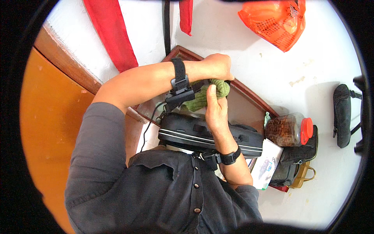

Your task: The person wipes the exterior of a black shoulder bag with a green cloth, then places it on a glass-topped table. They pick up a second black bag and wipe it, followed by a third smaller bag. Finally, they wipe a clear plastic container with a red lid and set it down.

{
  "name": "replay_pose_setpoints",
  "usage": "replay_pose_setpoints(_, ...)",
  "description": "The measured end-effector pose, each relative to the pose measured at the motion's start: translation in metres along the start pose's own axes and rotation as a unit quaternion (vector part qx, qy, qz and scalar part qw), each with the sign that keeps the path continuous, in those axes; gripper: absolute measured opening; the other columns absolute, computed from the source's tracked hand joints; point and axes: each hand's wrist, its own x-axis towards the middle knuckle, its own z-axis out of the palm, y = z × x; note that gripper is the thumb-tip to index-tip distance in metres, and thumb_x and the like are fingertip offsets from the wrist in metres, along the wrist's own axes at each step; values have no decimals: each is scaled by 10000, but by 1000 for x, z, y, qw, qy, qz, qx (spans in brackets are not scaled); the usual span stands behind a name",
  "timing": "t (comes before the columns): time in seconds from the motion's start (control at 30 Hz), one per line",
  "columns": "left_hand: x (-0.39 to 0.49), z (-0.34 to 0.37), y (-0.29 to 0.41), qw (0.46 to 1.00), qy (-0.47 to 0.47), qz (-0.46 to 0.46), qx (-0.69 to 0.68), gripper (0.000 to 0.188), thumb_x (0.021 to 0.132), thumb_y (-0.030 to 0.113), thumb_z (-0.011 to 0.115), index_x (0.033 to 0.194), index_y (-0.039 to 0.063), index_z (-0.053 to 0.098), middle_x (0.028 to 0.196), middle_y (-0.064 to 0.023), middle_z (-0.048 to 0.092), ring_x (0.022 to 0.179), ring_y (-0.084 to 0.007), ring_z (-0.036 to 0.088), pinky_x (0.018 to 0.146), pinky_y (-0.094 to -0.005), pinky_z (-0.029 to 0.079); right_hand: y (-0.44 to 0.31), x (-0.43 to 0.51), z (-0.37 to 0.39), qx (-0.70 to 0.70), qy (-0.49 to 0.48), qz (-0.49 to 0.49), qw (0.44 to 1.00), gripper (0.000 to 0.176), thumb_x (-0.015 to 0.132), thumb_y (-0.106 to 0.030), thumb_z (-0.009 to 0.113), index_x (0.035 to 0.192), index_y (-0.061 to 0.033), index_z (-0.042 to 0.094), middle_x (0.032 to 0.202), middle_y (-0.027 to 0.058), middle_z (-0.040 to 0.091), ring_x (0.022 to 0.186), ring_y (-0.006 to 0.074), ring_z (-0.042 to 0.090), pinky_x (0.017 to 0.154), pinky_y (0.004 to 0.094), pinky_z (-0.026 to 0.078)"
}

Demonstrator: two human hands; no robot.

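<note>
A green ribbed knitted item is bunched up above a glass-topped surface, one end rolled or folded over. My right hand grips it from the near side, thumb raised along it and fingers mostly hidden behind. Just beyond it, my left hand is curled, its back towards me and its thumb pointing down beside the knit. What lies inside that curl is hidden. A little dark material shows between the left hand and the knit. Below both hands lies a black zipped bag with white piping.
Black straps with small devices sit on both wrists; a black cable trails from the left one. At right stand a red-lidded clear jar, white printed packaging and stacked bags. An orange plastic bag hangs above.
</note>
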Motion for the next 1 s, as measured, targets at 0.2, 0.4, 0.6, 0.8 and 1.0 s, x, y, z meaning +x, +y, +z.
replay_pose_setpoints(0.2,-8,-13,8,987,-110,-78,-90,634,791,444,771,944,-161,659,821,-242,683,732,-317,671,662,-433,542,-5,17,-2,-68,20,34,997,255,917,-109,659,1106,56,617,1004,112,673,904,178,625,777,332,501)
replay_pose_setpoints(0.4,-4,-4,-11,935,-202,-88,-276,558,824,82,729,1287,-148,518,976,-182,659,828,-249,632,703,-365,532,18,33,-16,13,77,91,993,220,869,-18,672,1077,28,619,989,69,662,864,156,629,743,306,504)
replay_pose_setpoints(0.6,-24,16,-59,835,-193,-46,-514,511,905,175,686,1297,-86,488,1030,-160,620,900,-216,607,767,-328,534,29,28,-43,171,90,111,975,174,895,42,629,1065,8,633,993,75,671,856,184,653,761,318,544)
replay_pose_setpoints(0.8,-54,46,-84,826,-200,-118,-513,490,958,413,620,1159,-34,601,1111,-170,620,998,-242,610,805,-367,521,38,29,-46,255,93,173,947,112,940,-19,607,1045,5,637,978,86,669,857,213,664,765,360,564)
replay_pose_setpoints(1.0,-55,69,-90,771,-239,-77,-585,381,1021,351,533,1111,0,650,1010,-85,671,918,-145,640,800,-265,522,29,27,-51,248,42,200,947,170,981,-110,581,1101,3,623,1027,109,666,903,227,664,784,388,566)
